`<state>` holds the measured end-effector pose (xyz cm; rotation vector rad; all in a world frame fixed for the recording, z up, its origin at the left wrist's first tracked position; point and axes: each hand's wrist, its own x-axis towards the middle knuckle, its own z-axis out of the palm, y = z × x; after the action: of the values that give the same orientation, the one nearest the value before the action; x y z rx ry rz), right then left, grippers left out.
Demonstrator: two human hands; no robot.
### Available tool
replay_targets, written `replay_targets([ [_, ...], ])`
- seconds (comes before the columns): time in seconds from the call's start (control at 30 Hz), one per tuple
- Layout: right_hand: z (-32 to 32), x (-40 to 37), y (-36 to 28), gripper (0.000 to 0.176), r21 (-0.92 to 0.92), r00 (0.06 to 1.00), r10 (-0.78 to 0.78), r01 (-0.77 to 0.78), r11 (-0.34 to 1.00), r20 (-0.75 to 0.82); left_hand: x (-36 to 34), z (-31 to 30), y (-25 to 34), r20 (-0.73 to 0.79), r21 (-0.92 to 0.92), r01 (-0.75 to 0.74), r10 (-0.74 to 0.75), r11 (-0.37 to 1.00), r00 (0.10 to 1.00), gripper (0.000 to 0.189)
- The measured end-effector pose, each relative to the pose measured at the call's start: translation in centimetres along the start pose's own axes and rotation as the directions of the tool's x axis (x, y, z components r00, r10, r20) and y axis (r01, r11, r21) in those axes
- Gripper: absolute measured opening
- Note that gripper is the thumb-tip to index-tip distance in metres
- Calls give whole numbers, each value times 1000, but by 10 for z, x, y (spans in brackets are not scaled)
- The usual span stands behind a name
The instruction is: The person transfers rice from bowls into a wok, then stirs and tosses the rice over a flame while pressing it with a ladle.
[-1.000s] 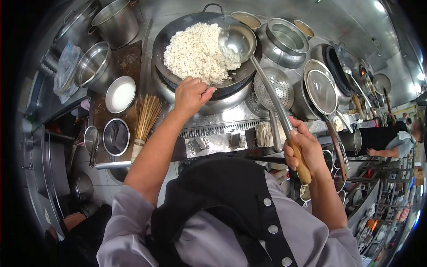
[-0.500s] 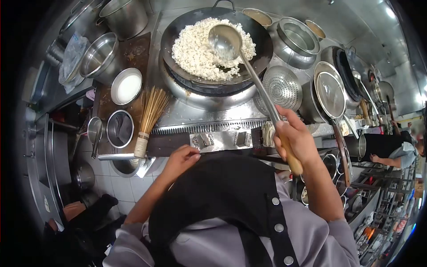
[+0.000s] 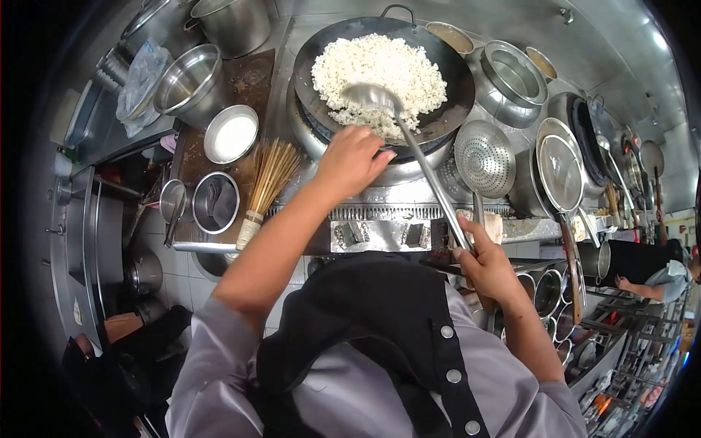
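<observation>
A large black wok (image 3: pixel 456 80) on the stove holds a heap of white rice (image 3: pixel 380 66). My right hand (image 3: pixel 488 266) is closed round the handle of a steel ladle (image 3: pixel 431 175), whose blurred bowl lies at the near edge of the rice. At the wok's near rim is my left hand (image 3: pixel 354 157), seen from the back, its thumb pointing right; its other fingertips are hard to make out, and so is whether it grips the rim. To its left a bamboo brush (image 3: pixel 272 175) leans on the counter.
Left of the wok are a bowl of white contents (image 3: pixel 232 134), a metal pot (image 3: pixel 215 202) and a small cup with a spoon (image 3: pixel 175 203). A perforated strainer (image 3: pixel 485 158) and mesh sieve (image 3: pixel 561 171) stand right. Another person (image 3: pixel 650 281) is at far right.
My left hand has moved up and forward from the counter's front edge to the wok's near rim. The ladle bowl has come down toward the near side of the rice, and the view has shifted.
</observation>
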<state>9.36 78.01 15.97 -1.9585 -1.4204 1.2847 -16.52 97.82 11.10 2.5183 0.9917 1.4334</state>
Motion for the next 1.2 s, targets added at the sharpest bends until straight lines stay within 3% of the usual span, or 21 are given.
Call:
replay_targets([
  [0.03,3,-2,10,59,-50,1000,17,-16,999,26,5,13,-13,253,90,69,-90,994,963,29],
  [0.07,1,1,11,64,-84,999,-12,15,996,33,5,21,-17,483,189,107,-187,976,856,38],
  [0.1,-3,-11,7,64,-75,1000,-5,7,997,27,5,21,-12,492,183,99,-178,978,852,38],
  [0.17,-25,-48,-17,67,-255,996,-40,58,965,75,4,13,0,538,143,102,-164,984,827,46],
  [0.2,-39,-66,-20,67,-244,997,-39,54,968,66,12,-6,21,606,175,102,-189,979,773,43],
  [0.3,-52,-101,-29,61,-74,974,170,-161,984,149,23,-10,30,653,79,57,-95,995,751,41],
  [0.37,-22,-54,-15,60,-70,989,145,-143,987,32,-12,31,18,577,73,42,-77,996,813,40],
  [0.43,4,-1,14,59,-60,995,-30,25,998,-96,-41,42,29,425,209,24,-113,978,898,41],
  [0.5,37,20,32,59,-195,974,-159,127,973,-162,-90,14,44,491,158,-28,-54,987,870,41],
  [0.53,41,7,36,61,-263,923,-336,282,923,-190,-108,-9,53,506,97,-15,-36,995,862,41],
  [0.6,16,-42,34,64,-209,942,-316,289,934,-114,-90,-35,59,517,39,-14,-8,999,856,41],
  [0.67,-18,-103,6,67,-26,1000,-25,25,999,18,-42,-42,59,573,193,-62,-61,979,817,42],
  [0.73,-23,-112,8,66,-66,1000,11,-10,998,21,-3,-14,32,526,153,-74,-18,986,850,41],
  [0.83,-2,-75,-5,61,-73,986,162,-165,984,-45,-21,37,15,329,166,-18,-38,986,944,40],
  [0.87,13,-45,21,61,-221,991,-63,36,975,-117,-39,40,20,363,198,-23,-51,980,930,40],
  [0.9,34,-13,62,62,-236,939,-273,222,946,-210,-58,36,32,390,229,-29,-64,973,919,40],
  [0.97,43,-11,52,61,-275,924,-318,255,927,-213,-108,6,53,523,205,-65,-53,977,851,39],
  [1.1,-12,-116,6,61,-4,996,-58,58,998,-69,-65,-52,58,469,160,-160,68,974,881,37],
  [1.13,-21,-134,18,62,107,998,-46,50,993,-43,-36,-52,56,480,192,-84,-19,978,877,37],
  [1.17,-29,-146,6,62,269,988,144,-153,951,55,-13,-44,42,493,144,-126,39,982,869,38],
  [1.2,-28,-141,-5,62,172,980,192,-198,965,53,0,-31,33,551,171,-83,-26,982,834,39],
])
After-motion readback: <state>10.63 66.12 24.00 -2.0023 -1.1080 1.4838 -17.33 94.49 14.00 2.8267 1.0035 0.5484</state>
